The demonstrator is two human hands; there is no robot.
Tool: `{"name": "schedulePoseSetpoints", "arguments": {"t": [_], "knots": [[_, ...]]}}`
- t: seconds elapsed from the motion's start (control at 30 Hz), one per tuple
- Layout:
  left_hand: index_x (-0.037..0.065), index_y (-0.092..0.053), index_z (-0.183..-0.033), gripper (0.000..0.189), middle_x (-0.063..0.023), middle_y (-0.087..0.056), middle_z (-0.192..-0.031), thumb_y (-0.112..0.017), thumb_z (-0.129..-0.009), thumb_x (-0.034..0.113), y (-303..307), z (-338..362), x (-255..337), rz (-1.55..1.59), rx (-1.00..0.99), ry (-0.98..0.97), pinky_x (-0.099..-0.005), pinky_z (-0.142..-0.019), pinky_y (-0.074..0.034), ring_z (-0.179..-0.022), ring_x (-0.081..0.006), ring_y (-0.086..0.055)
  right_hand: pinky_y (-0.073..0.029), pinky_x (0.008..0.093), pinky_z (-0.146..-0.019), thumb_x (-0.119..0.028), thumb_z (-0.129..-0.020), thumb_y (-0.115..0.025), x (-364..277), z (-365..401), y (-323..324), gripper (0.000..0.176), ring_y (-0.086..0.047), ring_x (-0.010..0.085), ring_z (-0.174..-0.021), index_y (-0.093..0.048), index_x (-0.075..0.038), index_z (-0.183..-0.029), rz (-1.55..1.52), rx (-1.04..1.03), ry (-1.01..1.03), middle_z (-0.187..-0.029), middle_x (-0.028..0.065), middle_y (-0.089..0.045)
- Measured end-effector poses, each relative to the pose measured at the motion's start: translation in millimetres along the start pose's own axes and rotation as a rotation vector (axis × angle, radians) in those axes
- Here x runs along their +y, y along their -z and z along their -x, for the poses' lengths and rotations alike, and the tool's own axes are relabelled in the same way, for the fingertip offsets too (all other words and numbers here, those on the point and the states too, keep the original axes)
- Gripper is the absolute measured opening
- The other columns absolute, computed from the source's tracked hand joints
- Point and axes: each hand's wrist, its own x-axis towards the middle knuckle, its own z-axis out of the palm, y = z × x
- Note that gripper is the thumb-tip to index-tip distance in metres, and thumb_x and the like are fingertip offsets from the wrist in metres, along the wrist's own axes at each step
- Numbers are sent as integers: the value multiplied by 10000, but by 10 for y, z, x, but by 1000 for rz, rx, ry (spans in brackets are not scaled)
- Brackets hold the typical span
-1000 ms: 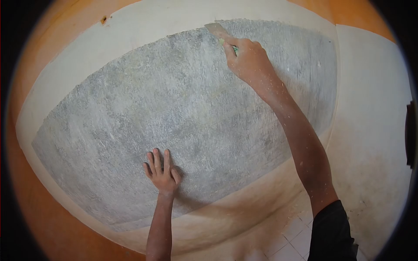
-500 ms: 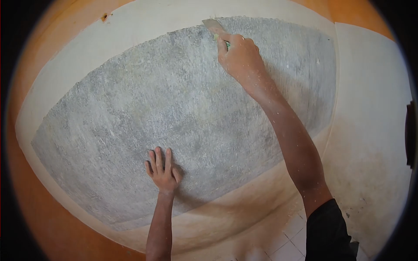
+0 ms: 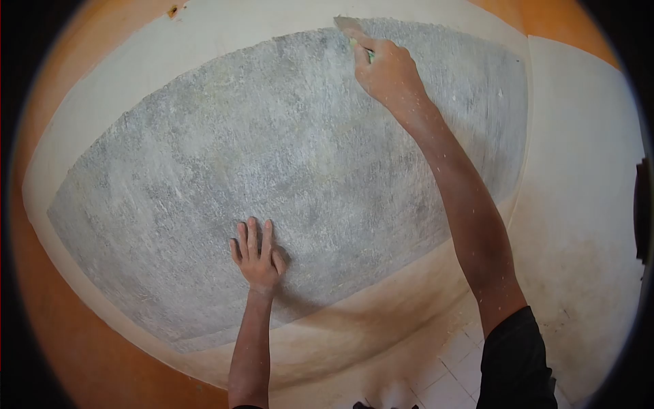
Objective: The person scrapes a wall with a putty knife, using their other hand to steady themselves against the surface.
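My right hand (image 3: 392, 71) grips a putty knife, or scraper, (image 3: 349, 27) by its greenish handle, most of which the fingers hide. The metal blade lies at the upper edge of a rough grey scraped patch (image 3: 225, 150) on the wall, where it meets the pale coating (image 3: 238, 24). Lower down, my left hand (image 3: 259, 262) rests flat on the grey patch with fingers spread and nothing in it. Small white flecks dot my right forearm.
Orange wall (image 3: 88, 327) borders the pale coating at the left and top. To the right, past a vertical corner line, is a pale side wall (image 3: 579, 170) with a dark object (image 3: 642, 211) at its edge. Floor tiles (image 3: 446, 388) show below.
My right hand and the putty knife have shifted slightly right and up in view along the patch's top edge. The wall appears a little higher in view; my left hand stays flat on it.
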Motion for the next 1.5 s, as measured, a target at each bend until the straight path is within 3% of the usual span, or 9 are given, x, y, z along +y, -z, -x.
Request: {"name": "schedulePoseSetpoints", "arguments": {"t": [0.27, 0.33, 0.63, 0.77, 0.83, 0.97, 1.07, 1.23, 1.5], "knots": [[135, -600, -1354, 498, -141, -446, -1506, -416, -891, 152, 3, -2, 35, -8, 6, 21, -484, -1208, -100, -1452, -313, -322, -558, 479, -750, -188, -957, -496, -105, 65, 14, 295, -700, 379, -790, -708, 16, -977, 49, 6, 58, -799, 241, -697], [118, -575, -1377, 542, -158, -434, -1509, -415, -859, 120, 31, 3, 37, 29, 4, 13, -477, -1210, -94, -1452, -328, -318, -556, 475, -730, -168, -953, -501, -183, 176, 76, 276, -696, 375, -762, -709, 13, -951, 53, -158, -24, -783, 241, -692], [125, -569, -1384, 546, -152, -429, -1515, -424, -858, 119, 42, -16, 68, 21, 0, 28, -478, -1208, -92, -1455, -326, -312, -557, 467, -752, -184, -955, -515, 24, 289, -41, 282, -701, 368, -766, -709, 19, -982, 94, -33, 136, -770, 233, -690], [125, -570, -1383, 544, -150, -424, -1518, -426, -858, 120, 15, -28, 46, 6, 13, 11, -479, -1209, -90, -1454, -324, -313, -559, 466, -775, -197, -960, -506, -84, -22, 13, 298, -702, 374, -785, -715, 15, -980, 76, -17, 101, -784, 231, -695], [125, -571, -1382, 546, -150, -420, -1521, -427, -855, 119, 19, -2, 55, 10, 7, 18, -480, -1209, -90, -1451, -325, -317, -561, 383, -642, -227, -985, -496, -159, -20, 49, 346, -658, 253, -575, -664, -102, -1260, 132, -123, 28, -736, 183, -700], [125, -572, -1381, 550, -150, -419, -1521, -429, -850, 115, 48, -11, 57, 11, 15, 17, -479, -1210, -91, -1453, -324, -314, -562, 385, -641, -224, -982, -496, -14, 166, -62, 342, -662, 251, -579, -676, -85, -1237, 114, -22, 179, -728, 183, -699], [123, -571, -1381, 556, -148, -420, -1520, -434, -843, 107, 54, 25, 57, 25, -16, 10, -476, -1209, -94, -1455, -321, -308, -565, 383, -642, -233, -984, -499, -123, 117, -26, 339, -666, 247, -588, -684, -70, -1216, 100, -51, 45, -729, 183, -701], [120, -575, -1377, 559, -147, -427, -1515, -433, -837, 97, 1, 10, 57, 16, 20, 18, -476, -1209, -96, -1458, -318, -306, -564, 365, -626, -234, -983, -519, -61, 105, -71, 337, -646, 232, -570, -679, -63, -1226, 153, -24, 141, -725, 173, -702], [142, -606, -1349, 503, -151, -444, -1503, -414, -884, 166, 19, 42, 61, -4, -1, 30, -491, -1205, -109, -1448, -323, -322, -557, 373, -636, -211, -999, -505, -81, 116, -27, 324, -636, 212, -553, -669, -60, -1235, 117, -95, 119, -672, 152, -679]]}}
